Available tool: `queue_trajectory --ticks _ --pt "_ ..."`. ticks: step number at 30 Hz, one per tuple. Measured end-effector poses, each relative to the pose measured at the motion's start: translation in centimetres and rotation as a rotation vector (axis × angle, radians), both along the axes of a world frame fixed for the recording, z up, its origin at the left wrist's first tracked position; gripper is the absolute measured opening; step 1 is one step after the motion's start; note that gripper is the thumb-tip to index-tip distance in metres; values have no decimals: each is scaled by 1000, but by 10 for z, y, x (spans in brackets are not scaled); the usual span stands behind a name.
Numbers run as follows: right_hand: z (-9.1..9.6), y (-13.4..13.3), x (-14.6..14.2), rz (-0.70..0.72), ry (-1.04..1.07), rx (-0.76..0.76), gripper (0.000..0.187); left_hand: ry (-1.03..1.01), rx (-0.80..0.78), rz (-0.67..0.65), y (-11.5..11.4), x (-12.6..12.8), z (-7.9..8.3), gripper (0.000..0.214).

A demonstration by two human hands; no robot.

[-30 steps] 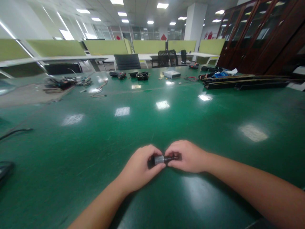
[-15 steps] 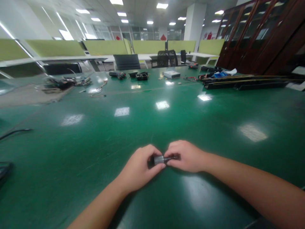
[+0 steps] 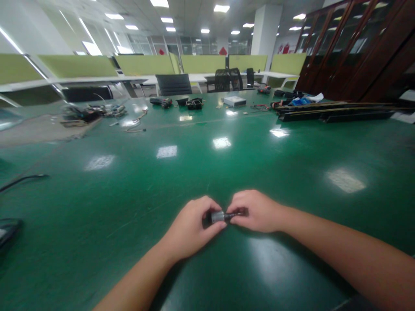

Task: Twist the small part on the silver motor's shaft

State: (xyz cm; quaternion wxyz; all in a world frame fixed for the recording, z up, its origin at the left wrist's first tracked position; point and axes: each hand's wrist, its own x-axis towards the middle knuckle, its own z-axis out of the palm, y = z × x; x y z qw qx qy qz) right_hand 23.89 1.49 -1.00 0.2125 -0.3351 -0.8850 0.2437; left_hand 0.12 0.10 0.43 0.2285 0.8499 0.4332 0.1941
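Observation:
Both my hands rest on a glossy green table (image 3: 227, 168) near its front edge and meet on a small cylindrical part (image 3: 218, 216), silver in the middle with black ends. My left hand (image 3: 191, 229) has its fingers curled round the part's left end. My right hand (image 3: 256, 211) pinches the thinner black right end between fingertips and thumb. Much of the part is hidden inside the two hands.
Far across the table lie tangled cables and small parts (image 3: 94, 113), black tools (image 3: 177, 102), a white box (image 3: 234, 100) and long dark bars (image 3: 333, 113) at the right. A black cable (image 3: 22, 179) and a dark object (image 3: 8, 229) sit at the left edge. Office chairs and green partitions stand behind.
Both hands stay on the part in nearly the same place. The right fingers have shifted slightly on the black end; the view has barely moved.

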Motion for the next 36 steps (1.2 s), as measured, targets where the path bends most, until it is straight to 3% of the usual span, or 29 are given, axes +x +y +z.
queue_trajectory --ticks 16,27,36 --pt "8 1 9 -31 -78 -21 11 8 -42 -4 1 -3 -1 19" --pt "20 10 38 -84 -192 -127 7 5 -42 -17 -1 -3 -1 20" --pt "18 8 31 -36 -127 -169 10 5 -36 -7 -2 -3 0 19"
